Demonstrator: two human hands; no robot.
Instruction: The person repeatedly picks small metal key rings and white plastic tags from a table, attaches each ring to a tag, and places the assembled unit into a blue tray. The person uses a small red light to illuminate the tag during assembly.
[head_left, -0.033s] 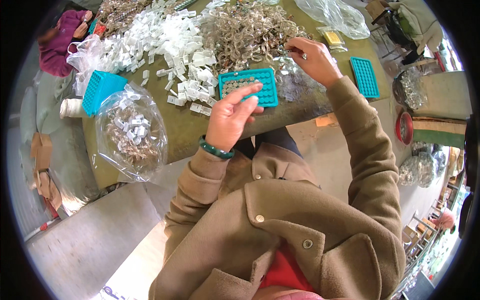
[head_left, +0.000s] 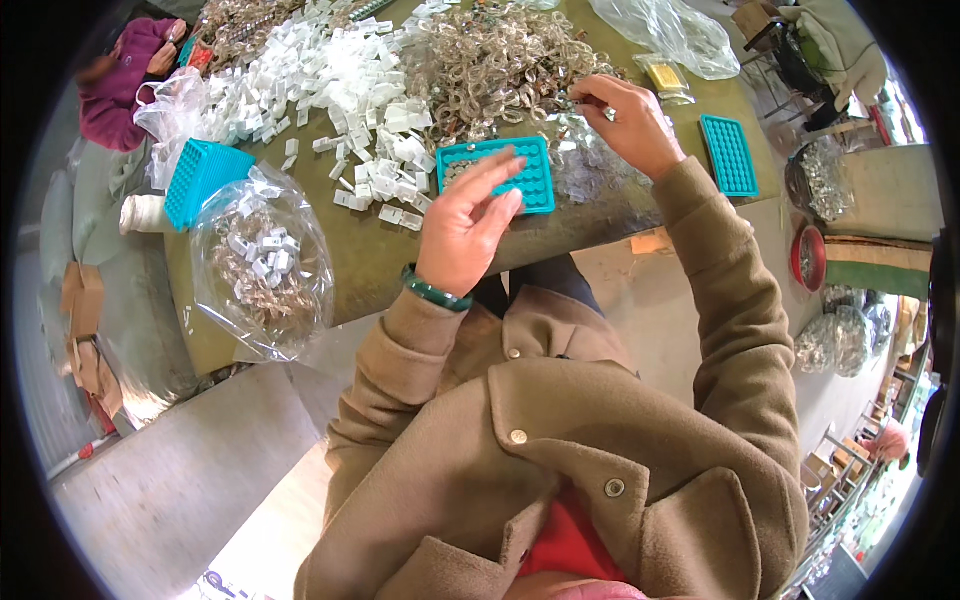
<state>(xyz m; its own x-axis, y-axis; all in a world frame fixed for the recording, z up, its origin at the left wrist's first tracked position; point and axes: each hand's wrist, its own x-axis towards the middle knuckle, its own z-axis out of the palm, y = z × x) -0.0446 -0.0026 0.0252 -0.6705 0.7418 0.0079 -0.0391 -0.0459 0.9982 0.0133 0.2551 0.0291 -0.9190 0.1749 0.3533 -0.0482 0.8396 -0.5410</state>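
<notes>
Over the front of a turquoise tray with round pockets (head_left: 536, 180) hovers my left hand (head_left: 458, 232). Its fingers are stretched out and parted from the thumb, with nothing seen in them. Small round silvery pieces (head_left: 457, 170) fill pockets on the tray's left side, partly hidden by the fingers. My right hand (head_left: 632, 122) is pinched closed to the right of the tray, at the edge of a heap of clear, coiled plastic pieces (head_left: 500, 62). What its fingertips hold is too small to make out. Below that hand lie small clear plastic bits (head_left: 592, 176).
White plastic pieces (head_left: 345, 85) are heaped left of the tray. A clear bag (head_left: 262, 290) and stacked turquoise trays (head_left: 205, 180) stand at the left. Another turquoise tray (head_left: 730, 155) and a small yellow packet (head_left: 665, 78) lie right. A person in purple (head_left: 125, 90) sits far left.
My left hand has shifted very slightly, its fingers now covering more of the silvery pieces in the tray. The right hand stays in nearly the same place, still pinched.
</notes>
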